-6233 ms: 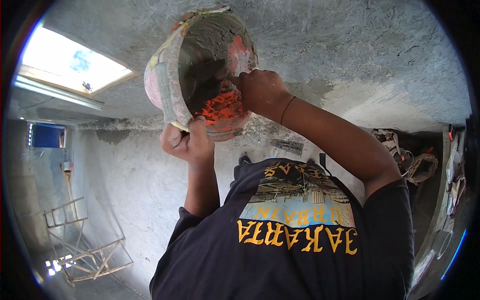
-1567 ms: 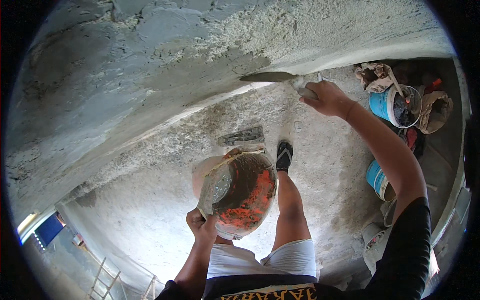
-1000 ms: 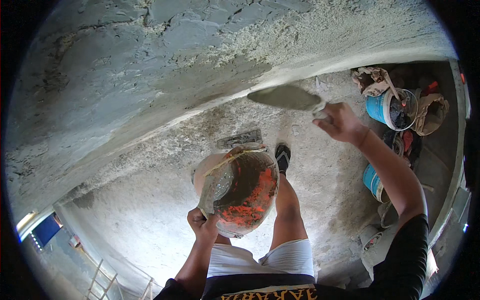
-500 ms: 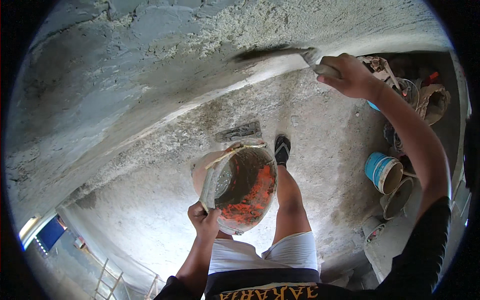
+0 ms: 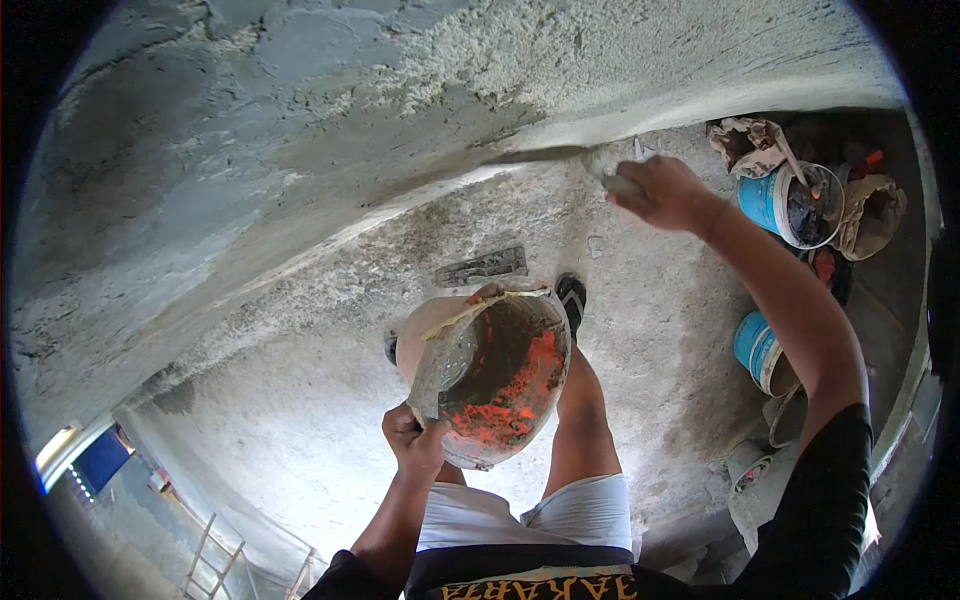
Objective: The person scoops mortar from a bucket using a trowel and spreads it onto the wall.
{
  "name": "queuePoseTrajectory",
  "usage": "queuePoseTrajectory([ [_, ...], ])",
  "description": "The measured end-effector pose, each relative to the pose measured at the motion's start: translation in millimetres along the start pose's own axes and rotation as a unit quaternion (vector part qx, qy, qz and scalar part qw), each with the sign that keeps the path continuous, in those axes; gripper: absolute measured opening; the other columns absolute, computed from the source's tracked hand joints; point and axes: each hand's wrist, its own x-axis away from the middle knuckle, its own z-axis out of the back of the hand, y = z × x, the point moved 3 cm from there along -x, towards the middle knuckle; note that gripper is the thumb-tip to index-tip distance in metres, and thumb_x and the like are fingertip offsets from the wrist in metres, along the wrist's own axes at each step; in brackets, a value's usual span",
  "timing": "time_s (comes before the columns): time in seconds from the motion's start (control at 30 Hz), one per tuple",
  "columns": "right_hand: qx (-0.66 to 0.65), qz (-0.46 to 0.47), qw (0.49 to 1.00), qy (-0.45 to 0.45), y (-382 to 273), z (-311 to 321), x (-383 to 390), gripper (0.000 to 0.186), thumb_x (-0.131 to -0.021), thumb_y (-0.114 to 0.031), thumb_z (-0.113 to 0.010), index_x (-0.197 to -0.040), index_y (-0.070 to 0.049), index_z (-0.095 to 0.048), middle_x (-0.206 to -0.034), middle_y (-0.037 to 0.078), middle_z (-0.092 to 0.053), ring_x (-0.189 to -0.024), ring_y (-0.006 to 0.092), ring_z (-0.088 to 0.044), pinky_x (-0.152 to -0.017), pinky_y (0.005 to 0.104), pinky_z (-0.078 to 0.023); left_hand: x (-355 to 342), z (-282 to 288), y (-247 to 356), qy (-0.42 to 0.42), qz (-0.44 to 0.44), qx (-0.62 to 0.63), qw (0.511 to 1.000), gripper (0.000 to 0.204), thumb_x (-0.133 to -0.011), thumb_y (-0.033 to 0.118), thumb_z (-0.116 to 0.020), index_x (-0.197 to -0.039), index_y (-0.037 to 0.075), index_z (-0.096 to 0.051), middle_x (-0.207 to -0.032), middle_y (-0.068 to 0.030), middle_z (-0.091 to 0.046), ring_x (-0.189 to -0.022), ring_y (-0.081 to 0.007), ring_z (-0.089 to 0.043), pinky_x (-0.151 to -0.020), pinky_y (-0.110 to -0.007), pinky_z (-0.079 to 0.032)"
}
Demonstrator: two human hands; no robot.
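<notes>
My left hand grips the rim of a mortar-smeared bucket, which is tilted so that its orange-streaked inside shows. Grey wet mix lies deep within it. In my right hand, closed round the handle, is a trowel. Its thin blade, blurred and seen nearly edge-on, lies along the lower part of the plastered wall; whether it touches the wall I cannot tell. Smooth damp grey patches and rougher, grainy ones cover that wall.
A flat mortar-caked float lies on the dusty floor beyond the bucket, near my foot. To the right stand a blue bucket with torn paper bags, another blue bucket and more containers. A ladder shows at lower left.
My right hand and the trowel have come down and left, away from their higher place on the wall. The bucket in my left hand has shifted slightly right.
</notes>
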Motion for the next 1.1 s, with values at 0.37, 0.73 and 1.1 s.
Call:
queuePoseTrajectory([
  [0.37, -0.044, 0.074, 0.993, 0.08, -31.9, 80.0, 23.9, 0.035, -0.09, -0.039, -0.058, -0.092, -0.004, -0.06, -0.064, 0.015, -0.06, -0.058, 0.0349, -0.06, -0.057, 0.0424, -0.047, 6.3, 22.0, -1.6, 0.01, 0.02, -0.066, 0.998, 0.007, -0.066, -0.006, -0.054, -0.062, -0.002, -0.056, -0.059, 0.0012, -0.056, -0.056, -0.0047, -0.049, -0.051, -0.023, -0.037],
  [0.73, 0.028, -0.001, 1.0, -0.014, 3.6, -12.3, -23.8, 0.036, -0.09, -0.042, -0.057, -0.093, -0.006, -0.061, -0.078, 0.016, -0.065, -0.077, 0.0357, -0.064, -0.074, 0.0466, -0.05, 3.4, 12.1, -5.1, 0.007, 0.018, -0.011, 1.0, 0.001, -0.065, -0.002, -0.058, -0.066, -0.001, -0.059, -0.068, 0.0002, -0.06, -0.06, -0.0066, -0.051, -0.055, -0.024, -0.04],
  [1.1, -0.004, 0.086, 0.989, 0.124, -40.7, 78.8, 15.8, 0.042, -0.09, -0.045, -0.058, -0.09, -0.003, -0.061, -0.062, 0.014, -0.061, -0.059, 0.0326, -0.063, -0.059, 0.0401, -0.05, 0.5, 11.2, -15.6, -0.024, 0.049, -0.043, 0.998, 0.005, -0.07, -0.004, -0.054, -0.069, -0.003, -0.059, -0.066, -0.0002, -0.059, -0.061, -0.0059, -0.051, -0.055, -0.023, -0.039],
])
